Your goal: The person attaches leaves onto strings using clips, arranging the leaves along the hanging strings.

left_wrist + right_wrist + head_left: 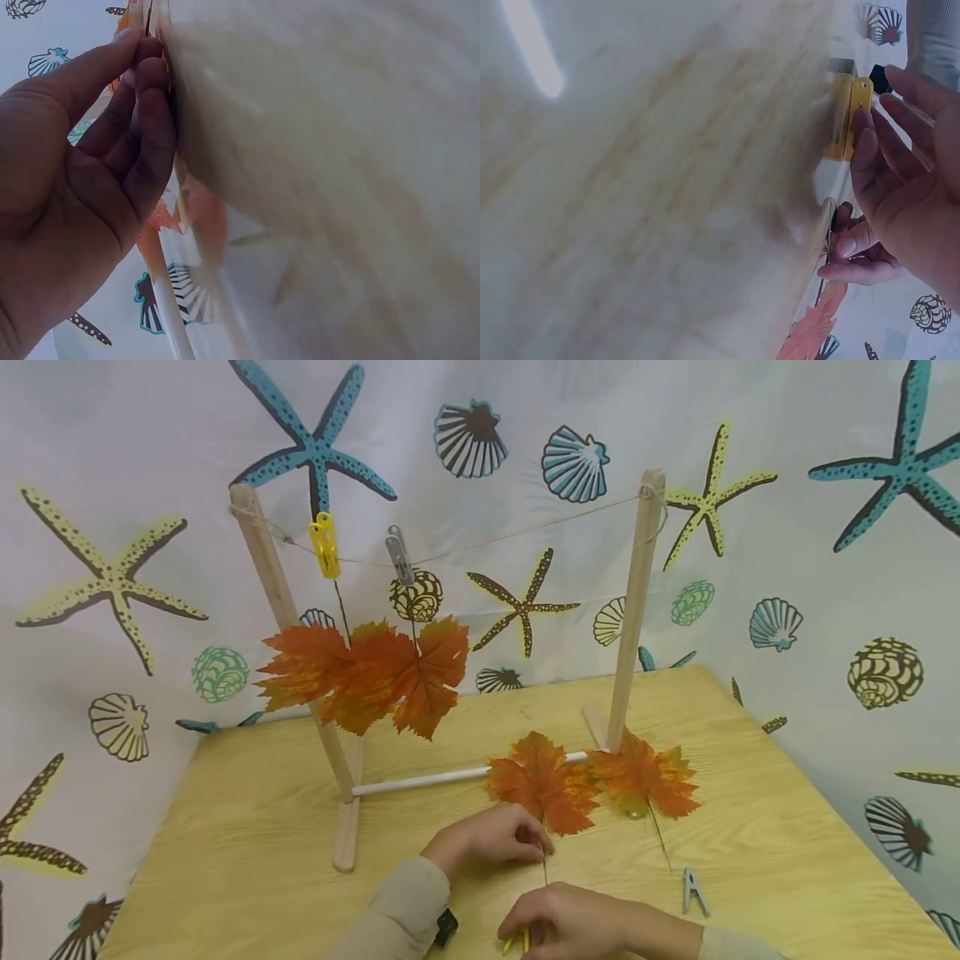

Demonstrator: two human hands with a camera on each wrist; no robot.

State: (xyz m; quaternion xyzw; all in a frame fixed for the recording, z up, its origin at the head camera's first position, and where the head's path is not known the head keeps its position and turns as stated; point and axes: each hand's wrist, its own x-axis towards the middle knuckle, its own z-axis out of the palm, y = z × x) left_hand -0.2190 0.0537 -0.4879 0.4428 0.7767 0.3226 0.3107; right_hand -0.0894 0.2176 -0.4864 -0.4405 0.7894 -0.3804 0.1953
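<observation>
My left hand pinches the thin dark stem of an orange artificial maple leaf lying on the table. Nearer the front edge, my right hand holds a yellow clothespin, its fingertips on the near side of it; in the head view only the tips of the clothespin poke out under the fingers. To the right lies a second orange leaf, its stem pointing toward me. Below that stem sits a grey clothespin.
A wooden frame's left post and right post carry a string. Another yellow clothespin and a grey clothespin on it hold two hanging leaves. A white rod joins the posts low down.
</observation>
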